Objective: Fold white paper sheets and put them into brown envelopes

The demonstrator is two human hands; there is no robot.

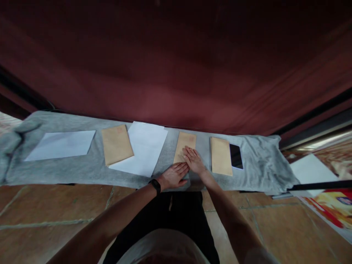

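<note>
A brown envelope (185, 143) lies in the middle of a grey cloth (82, 168). My right hand (194, 160) rests flat on its lower part, fingers stretched out. My left hand (174, 176), with a black band at the wrist, lies flat just below and left of it, fingers pointing toward the envelope's lower end. Neither hand grips anything.
On the cloth also lie a white sheet (62, 145) at far left, a second brown envelope (116, 144), a white sheet (144, 148), a third brown envelope (220, 156) and a black phone (235, 156). A dark red curtain (176, 73) hangs behind. Papers (313, 170) lie at right.
</note>
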